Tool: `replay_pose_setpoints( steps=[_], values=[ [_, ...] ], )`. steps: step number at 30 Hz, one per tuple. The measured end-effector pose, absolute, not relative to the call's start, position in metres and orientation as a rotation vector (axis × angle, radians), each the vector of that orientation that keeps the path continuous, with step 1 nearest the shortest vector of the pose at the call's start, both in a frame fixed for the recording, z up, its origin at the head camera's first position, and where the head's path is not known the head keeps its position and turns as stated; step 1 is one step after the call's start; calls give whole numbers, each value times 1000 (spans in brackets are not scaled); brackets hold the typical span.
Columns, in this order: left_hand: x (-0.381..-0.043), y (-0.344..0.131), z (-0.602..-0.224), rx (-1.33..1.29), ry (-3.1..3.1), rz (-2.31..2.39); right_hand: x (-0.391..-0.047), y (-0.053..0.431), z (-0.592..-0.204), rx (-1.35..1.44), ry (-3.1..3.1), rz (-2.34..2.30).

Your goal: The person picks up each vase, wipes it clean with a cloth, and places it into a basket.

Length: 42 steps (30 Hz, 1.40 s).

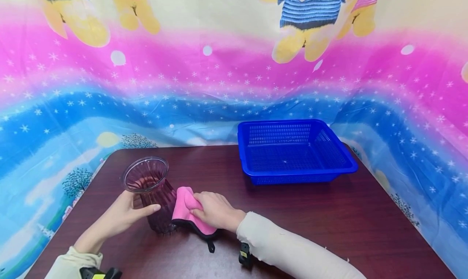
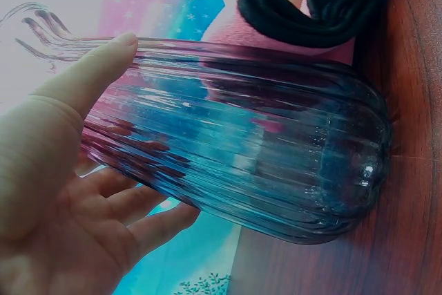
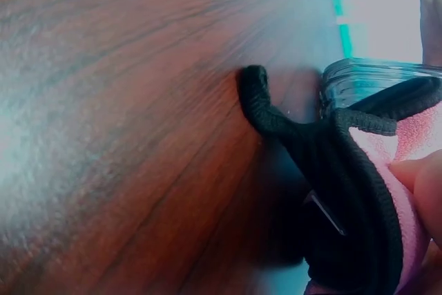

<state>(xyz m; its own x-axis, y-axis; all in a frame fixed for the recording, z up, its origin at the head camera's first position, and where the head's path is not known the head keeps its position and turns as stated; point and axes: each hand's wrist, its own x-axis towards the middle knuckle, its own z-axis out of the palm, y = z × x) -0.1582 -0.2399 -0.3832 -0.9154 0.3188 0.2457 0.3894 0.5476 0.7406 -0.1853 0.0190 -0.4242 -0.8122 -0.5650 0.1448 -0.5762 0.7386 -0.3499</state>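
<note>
A purple ribbed glass vase [image 1: 159,204] with a flared rim stands on the table, leaning slightly in the head view. My left hand [image 1: 124,214] grips it below the rim, thumb on the near side and fingers round the far side, as the left wrist view shows the vase [image 2: 276,150] too. My right hand [image 1: 215,209] pinches a bunched pink cloth [image 1: 181,208] with black edging and a small black hanging loop [image 3: 257,98]. That cloth lies against the vase's right side, low on its body. Part of the right hand's fingers is hidden by the folds.
A blue plastic basket [image 1: 297,171] with perforated sides stands at the table's back right. The dark brown wooden table [image 1: 310,218] has a printed cloth backdrop [image 1: 204,76] hanging behind it and along its sides.
</note>
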Motion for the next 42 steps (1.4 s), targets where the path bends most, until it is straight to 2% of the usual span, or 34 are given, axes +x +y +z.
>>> replay_pose_setpoints(
  steps=[42],
  values=[
    [-160,-241,-382,-633,-2693,-1316,-188,23,-432,967,-2945,614]
  ],
)
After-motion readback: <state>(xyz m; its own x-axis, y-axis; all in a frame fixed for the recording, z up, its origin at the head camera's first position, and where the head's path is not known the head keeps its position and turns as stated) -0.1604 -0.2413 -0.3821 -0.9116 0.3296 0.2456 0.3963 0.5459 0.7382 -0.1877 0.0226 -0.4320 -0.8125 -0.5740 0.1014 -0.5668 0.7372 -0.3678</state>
